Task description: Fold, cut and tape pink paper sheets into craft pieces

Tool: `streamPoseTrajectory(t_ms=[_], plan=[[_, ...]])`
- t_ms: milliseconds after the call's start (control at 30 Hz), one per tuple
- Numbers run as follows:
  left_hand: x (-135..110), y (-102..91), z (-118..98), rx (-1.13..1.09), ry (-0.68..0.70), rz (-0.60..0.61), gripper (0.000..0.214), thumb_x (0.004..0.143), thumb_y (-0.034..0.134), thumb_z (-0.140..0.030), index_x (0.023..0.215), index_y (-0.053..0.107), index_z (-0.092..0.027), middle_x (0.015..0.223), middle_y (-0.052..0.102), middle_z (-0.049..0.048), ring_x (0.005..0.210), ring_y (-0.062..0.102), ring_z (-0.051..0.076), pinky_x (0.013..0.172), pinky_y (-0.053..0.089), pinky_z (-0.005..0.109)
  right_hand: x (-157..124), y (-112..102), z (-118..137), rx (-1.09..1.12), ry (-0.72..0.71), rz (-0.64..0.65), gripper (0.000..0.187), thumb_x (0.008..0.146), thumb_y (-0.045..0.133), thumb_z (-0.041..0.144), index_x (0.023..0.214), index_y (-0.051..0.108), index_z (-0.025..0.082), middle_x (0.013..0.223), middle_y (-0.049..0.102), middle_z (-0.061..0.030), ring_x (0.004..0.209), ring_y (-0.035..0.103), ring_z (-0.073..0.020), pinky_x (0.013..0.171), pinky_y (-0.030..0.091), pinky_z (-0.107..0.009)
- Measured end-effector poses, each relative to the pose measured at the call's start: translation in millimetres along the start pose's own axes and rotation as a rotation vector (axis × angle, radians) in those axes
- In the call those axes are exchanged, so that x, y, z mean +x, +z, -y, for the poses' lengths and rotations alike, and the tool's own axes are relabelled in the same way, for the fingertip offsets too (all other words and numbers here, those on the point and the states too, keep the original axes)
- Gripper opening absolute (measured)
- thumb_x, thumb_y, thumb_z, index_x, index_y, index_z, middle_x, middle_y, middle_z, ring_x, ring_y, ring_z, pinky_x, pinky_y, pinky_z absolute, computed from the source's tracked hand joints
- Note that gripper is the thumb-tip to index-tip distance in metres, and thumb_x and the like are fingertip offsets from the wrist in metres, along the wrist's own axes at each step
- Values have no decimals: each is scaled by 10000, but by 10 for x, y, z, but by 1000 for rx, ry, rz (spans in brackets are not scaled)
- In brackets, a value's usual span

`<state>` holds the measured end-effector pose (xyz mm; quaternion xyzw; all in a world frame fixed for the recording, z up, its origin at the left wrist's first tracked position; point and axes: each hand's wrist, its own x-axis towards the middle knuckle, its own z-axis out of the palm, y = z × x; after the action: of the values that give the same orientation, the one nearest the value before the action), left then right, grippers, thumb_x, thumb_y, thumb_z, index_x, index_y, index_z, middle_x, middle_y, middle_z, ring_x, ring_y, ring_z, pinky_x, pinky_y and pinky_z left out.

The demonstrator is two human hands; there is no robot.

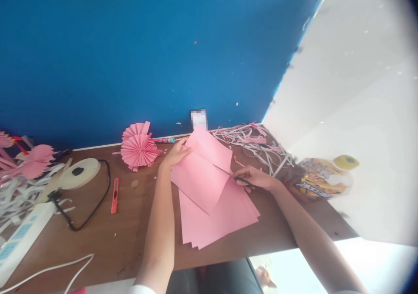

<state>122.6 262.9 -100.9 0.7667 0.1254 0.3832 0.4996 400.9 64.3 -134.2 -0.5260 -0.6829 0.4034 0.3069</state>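
A pink sheet of paper [209, 163] is held up at its left edge by my left hand [178, 152], thumb on top and fingers behind. My right hand [254, 177] grips a pair of scissors [240, 179] by the handles, with the long dark blade lying along the sheet and pointing left. How far the cut runs is hard to make out. Beneath the held sheet lies a small stack of pink paper [222, 224], its corners fanned out near the table's front edge.
Folded pink paper fans [139, 148] stand left of my hands. A red utility knife [115, 196], a round white device [80, 173] with a black cable and a power strip [24, 237] lie farther left. Paper strips [257, 144] and a snack bag [321, 178] are at right. A phone [199, 118] leans on the blue wall.
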Motion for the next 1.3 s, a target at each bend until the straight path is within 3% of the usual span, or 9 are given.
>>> streamPoseTrajectory(t_ms=[133,300,533,800,1033,1300], plan=[[-20,-7,15,-15,-5,-10,630,755,695,-414,1292,433,-215,1254,548,87,1040,597,214,831,529,301,10,-4,-21,-8,-31,-37,553,774,669,485,1108,630,45,612,482,6,432,445,-27,415,276,-149],[-58,-3,-11,35,-37,-34,658,718,727,-377,1284,433,-216,1257,548,77,1044,597,221,818,532,297,-1,0,22,-17,-31,-64,534,755,692,468,1077,645,46,637,498,2,432,430,-18,483,381,-177],[-58,17,-19,6,-65,-23,662,705,741,-402,1264,437,-216,1221,572,82,1013,614,241,797,543,328,-36,-14,47,-14,-37,-59,518,744,698,474,1044,630,57,702,527,-18,465,502,-49,503,409,-187],[-54,115,-79,-62,-52,41,709,689,751,-410,1285,416,-221,1275,535,98,1098,579,264,847,537,351,13,-29,-35,-8,-46,-28,510,762,680,490,1043,628,68,679,526,-19,483,530,-62,438,322,-136],[-27,208,-163,-21,-3,78,668,707,743,-381,1275,434,-215,1319,502,96,1195,516,263,939,498,353,52,-17,-59,6,-59,-11,540,774,655,518,1051,626,55,607,556,-30,482,537,-74,416,330,-127],[-16,245,-180,-32,-40,112,686,696,742,-456,1249,422,-205,1282,528,106,1071,586,246,886,516,348,42,2,-48,55,-32,-31,564,756,674,520,1079,624,61,656,590,-49,499,549,-78,412,309,-124]])
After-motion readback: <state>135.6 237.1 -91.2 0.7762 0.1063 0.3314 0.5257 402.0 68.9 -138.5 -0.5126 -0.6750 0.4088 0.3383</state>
